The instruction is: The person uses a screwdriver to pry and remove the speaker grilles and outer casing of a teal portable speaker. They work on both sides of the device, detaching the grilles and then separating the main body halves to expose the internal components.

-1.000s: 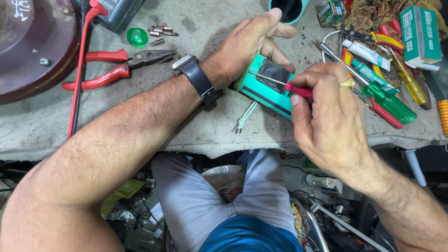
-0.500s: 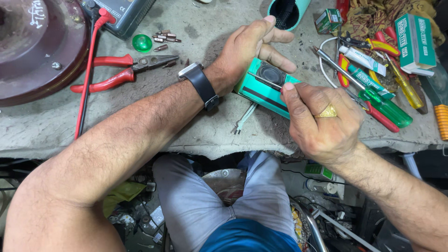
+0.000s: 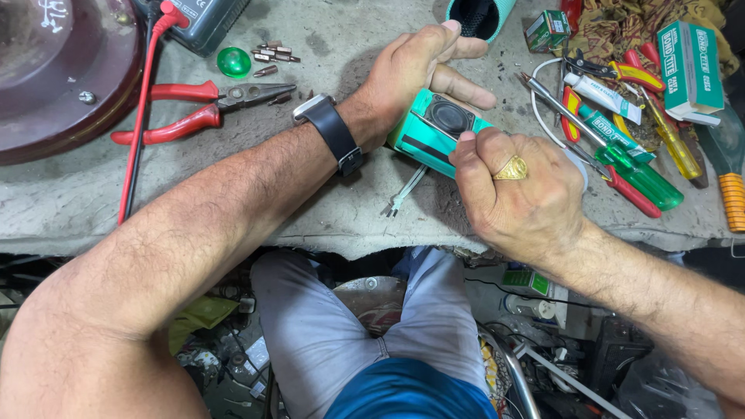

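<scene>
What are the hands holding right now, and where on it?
Left hand grips the far side of the teal box-shaped device; right hand covers its near end.

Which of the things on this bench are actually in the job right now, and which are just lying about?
In the job:
left hand, steadying the teal device
right hand, closed over its near end
teal device
thin white wires trailing from it

Lying about:
red-handled pliers
green round cap
loose screwdriver bits
green-handled screwdriver
small green box
</scene>
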Action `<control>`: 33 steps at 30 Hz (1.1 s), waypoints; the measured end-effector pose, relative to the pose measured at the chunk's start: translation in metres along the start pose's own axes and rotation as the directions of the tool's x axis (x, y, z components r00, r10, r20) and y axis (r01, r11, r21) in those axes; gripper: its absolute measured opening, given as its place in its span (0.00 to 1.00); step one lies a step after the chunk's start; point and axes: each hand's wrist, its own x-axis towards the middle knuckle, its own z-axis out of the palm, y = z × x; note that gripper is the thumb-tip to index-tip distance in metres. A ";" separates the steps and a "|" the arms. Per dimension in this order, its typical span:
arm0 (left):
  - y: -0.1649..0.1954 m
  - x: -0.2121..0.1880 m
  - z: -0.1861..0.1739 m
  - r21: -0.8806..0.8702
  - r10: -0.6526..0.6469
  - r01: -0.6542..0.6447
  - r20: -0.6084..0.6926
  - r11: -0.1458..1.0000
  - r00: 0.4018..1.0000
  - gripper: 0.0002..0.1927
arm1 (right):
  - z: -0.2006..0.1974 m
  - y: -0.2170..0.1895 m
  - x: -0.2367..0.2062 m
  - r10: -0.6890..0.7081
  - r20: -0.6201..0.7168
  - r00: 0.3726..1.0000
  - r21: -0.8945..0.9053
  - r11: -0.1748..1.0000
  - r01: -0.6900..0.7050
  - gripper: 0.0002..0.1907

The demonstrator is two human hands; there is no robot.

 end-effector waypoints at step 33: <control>-0.010 0.001 -0.002 0.038 0.144 -0.144 0.002 0.989 0.990 0.33 | 0.000 0.013 0.022 -0.121 0.191 0.974 0.010 0.993 0.122 0.20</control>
